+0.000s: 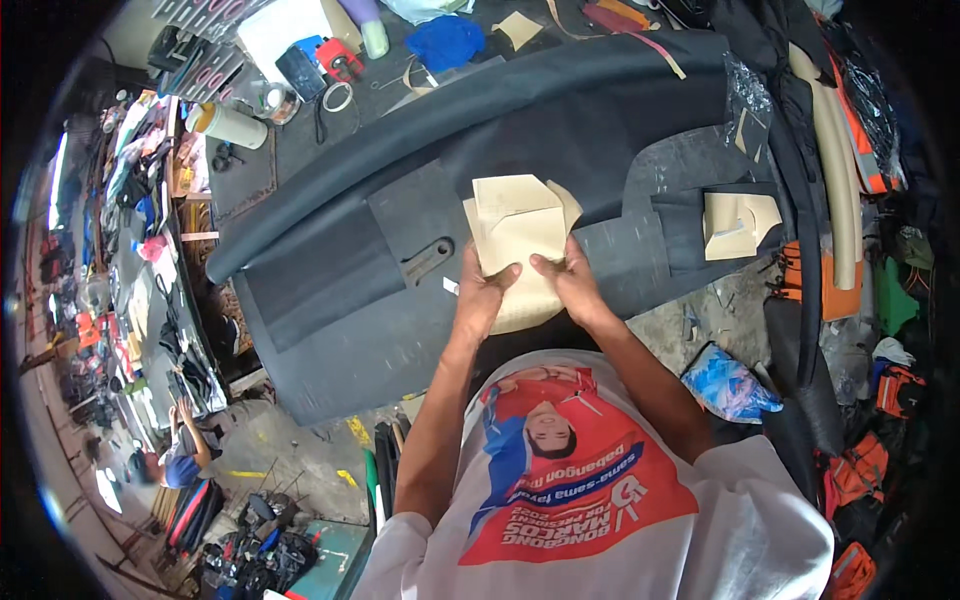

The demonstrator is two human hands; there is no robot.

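Note:
Both hands hold a stack of cream paper pattern pieces point(518, 237) above the dark worktable point(330, 385). My left hand point(484, 290) grips its left side, thumb on top. On the opposite side, my right hand point(568, 280) is closed the same way, its thumb close to the other one. The sheets overlap unevenly, and one curls out at the right. Beneath them lies black sheet material point(335, 265). A utility knife or similar slotted tool point(427, 262) rests to the left of my left hand; its exact kind is unclear.
A long black roll point(470, 95) curves along the table's far side. To the right, more cream pattern pieces point(740, 226) lie on black squares. A white tumbler point(232, 127), a phone point(299, 73) and a tape roll point(338, 97) stand at the far left. Another person point(188, 445) is at the lower left.

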